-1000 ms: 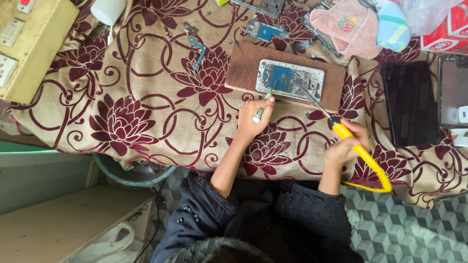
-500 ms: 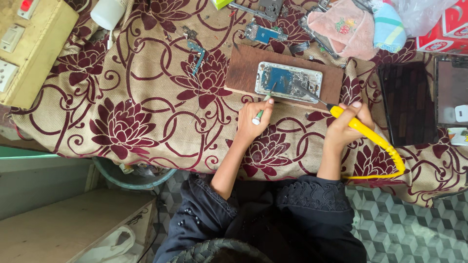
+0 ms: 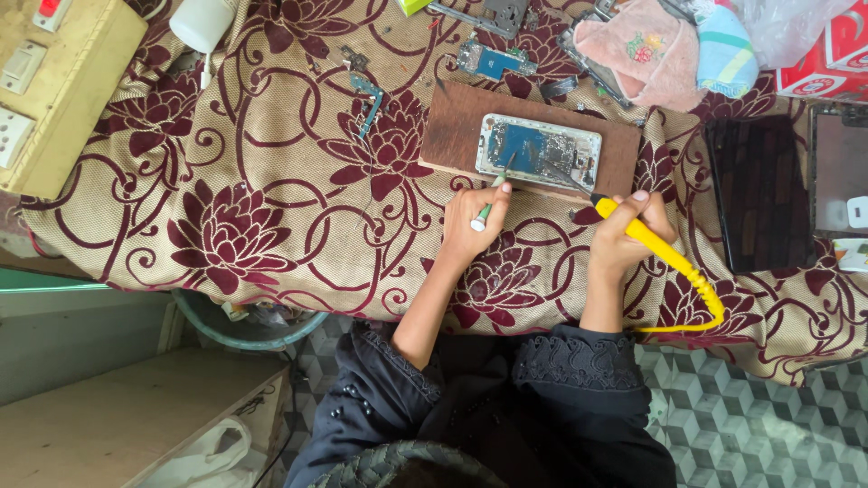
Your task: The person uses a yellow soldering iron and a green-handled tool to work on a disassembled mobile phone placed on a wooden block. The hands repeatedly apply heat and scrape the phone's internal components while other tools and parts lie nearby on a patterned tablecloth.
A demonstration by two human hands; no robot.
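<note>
Cloth (image 3: 271,181) with maroon flowers covers the table; on it a wooden board (image 3: 452,136) carries the opened phone (image 3: 539,149). The right hand (image 3: 628,237) grips a yellow soldering iron (image 3: 646,239), the left hand (image 3: 470,221) pinches a green tool (image 3: 488,210). A slipped tip could scorch the circuitry.

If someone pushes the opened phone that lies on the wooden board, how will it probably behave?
The opened phone lies flat on the wooden board, so it would likely slide, not tip or roll. With its inner parts exposed it looks fragile. The board rests on a soft patterned cloth, so it may shift too. The left hand and right hand hold tools near it.
</note>
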